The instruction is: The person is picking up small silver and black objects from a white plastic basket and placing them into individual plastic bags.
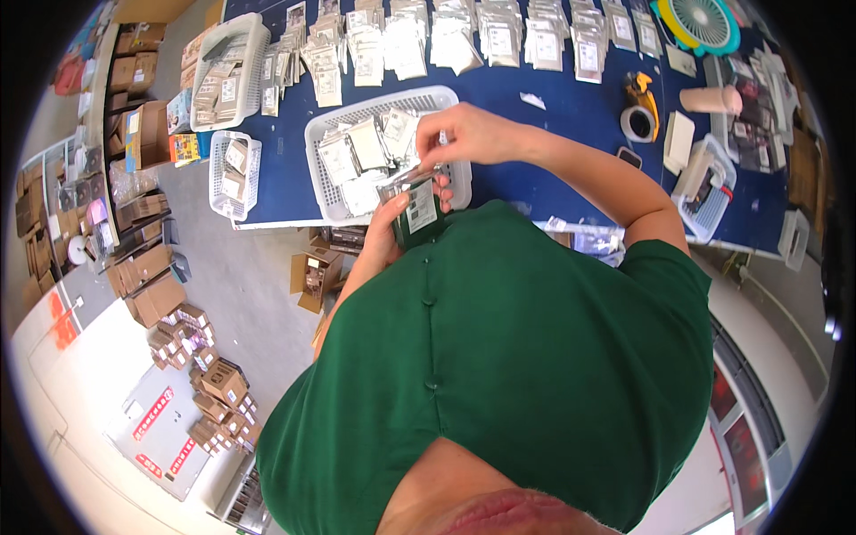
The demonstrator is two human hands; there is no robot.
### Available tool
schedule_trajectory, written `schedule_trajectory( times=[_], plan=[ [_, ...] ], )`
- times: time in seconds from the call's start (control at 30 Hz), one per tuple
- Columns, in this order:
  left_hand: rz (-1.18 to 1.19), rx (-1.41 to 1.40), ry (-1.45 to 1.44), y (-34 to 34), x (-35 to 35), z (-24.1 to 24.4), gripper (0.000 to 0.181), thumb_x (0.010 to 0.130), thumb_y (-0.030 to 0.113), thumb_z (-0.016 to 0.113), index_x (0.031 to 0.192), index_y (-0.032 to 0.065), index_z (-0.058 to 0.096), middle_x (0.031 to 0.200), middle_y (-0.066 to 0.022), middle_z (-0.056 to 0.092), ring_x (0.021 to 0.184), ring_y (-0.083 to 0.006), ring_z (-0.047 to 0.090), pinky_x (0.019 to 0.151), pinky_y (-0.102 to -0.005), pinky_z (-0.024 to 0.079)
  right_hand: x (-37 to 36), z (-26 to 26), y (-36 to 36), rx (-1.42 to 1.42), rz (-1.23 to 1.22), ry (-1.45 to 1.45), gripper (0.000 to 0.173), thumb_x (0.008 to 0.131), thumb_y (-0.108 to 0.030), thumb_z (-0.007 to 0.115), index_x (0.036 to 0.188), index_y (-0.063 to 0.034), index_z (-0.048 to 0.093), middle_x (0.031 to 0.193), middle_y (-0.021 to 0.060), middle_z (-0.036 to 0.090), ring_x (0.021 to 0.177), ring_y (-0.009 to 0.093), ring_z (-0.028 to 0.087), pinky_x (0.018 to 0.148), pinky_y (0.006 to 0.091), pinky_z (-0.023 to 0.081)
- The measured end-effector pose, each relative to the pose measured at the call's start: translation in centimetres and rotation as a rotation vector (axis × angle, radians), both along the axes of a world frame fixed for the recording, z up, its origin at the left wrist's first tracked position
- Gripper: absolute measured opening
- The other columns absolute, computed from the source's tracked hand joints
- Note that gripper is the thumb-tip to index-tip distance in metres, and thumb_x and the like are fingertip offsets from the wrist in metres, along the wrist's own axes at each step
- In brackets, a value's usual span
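Note:
My left hand (386,224) is closed around a clear plastic packet (421,206) with a white printed label, held tilted close to my green shirt. Above it, my right hand (447,137) pinches with thumb and fingers near the packet's top edge; whether it grips the packet's film cannot be told. Both hands are at the near right part of a white plastic basket (314,160), which holds many labelled packets (366,144). The packet's lower end is partly hidden by my fingers.
Rows of labelled packets (501,43) lie along the blue table (568,100). At left stand a larger white basket (254,73) and a small one (253,177). A tape dispenser (640,120), a phone (629,158), a blue-white basket (702,217) and a fan (699,20) are at right.

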State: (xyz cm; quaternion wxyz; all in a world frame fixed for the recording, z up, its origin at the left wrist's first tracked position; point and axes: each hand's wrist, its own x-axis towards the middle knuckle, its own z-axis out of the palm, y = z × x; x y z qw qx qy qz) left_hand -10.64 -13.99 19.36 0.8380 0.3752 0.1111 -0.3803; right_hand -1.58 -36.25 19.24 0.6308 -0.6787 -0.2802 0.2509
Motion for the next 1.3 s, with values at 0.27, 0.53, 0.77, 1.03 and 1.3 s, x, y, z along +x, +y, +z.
schedule_trajectory(
  times=[0.27,0.53,0.77,1.03,1.3],
  plan=[
    [-0.214,0.009,0.03,3.9,-1.9,1.2,0.068,0.084,0.039,0.071,0.133,-0.0027,0.049,0.121,-0.0202,0.062,0.104,-0.0239,0.066,0.09,-0.0361,0.055,-5.1,4.2,3.0,-0.265,0.134,-0.168,0.008,0.081,-0.007,0.067,0.082,-0.0023,0.061,0.081,0.0062,0.06,0.074,0.017,0.061,0.067,0.032,0.047],
    [-0.261,-0.082,-0.017,6.8,-2.8,1.1,0.075,0.084,0.042,0.071,0.138,-0.0039,0.045,0.126,-0.0175,0.061,0.109,-0.024,0.063,0.094,-0.0369,0.053,-3.7,7.6,2.2,-0.168,-0.035,-0.218,0.011,0.085,-0.011,0.07,0.085,-0.0011,0.064,0.08,0.0038,0.062,0.076,0.013,0.059,0.07,0.0291,0.047],
    [-0.309,-0.149,-0.026,6.3,-2.2,0.4,0.083,0.081,0.05,0.071,0.138,-0.0045,0.045,0.125,-0.0177,0.06,0.108,-0.0232,0.063,0.093,-0.0361,0.053,-3.6,7.4,2.2,-0.125,-0.203,-0.158,0.014,0.085,-0.016,0.071,0.087,-0.003,0.068,0.08,0.0031,0.067,0.075,0.012,0.061,0.072,0.0292,0.049],
    [-0.228,-0.028,0.012,3.4,-1.1,-0.3,0.072,0.086,0.051,0.063,0.135,0.001,0.047,0.12,-0.0182,0.062,0.106,-0.026,0.064,0.091,-0.0389,0.054,-7.8,5.5,1.9,-0.269,-0.226,-0.309,0.017,0.08,-0.019,0.074,0.086,-0.0058,0.065,0.088,0.0062,0.06,0.078,0.024,0.062,0.069,0.0328,0.05],
    [-0.179,0.032,0.209,0.6,1.7,-4.4,0.059,0.101,0.049,0.041,0.135,0.0016,0.047,0.118,-0.0152,0.063,0.1,-0.0257,0.065,0.089,-0.0378,0.053,-1.9,1.6,-6.5,-0.201,-0.252,0.198,0.021,0.078,-0.014,0.076,0.083,-0.0029,0.059,0.071,0.0063,0.064,0.059,0.017,0.058,0.056,0.0334,0.046]
  ],
)
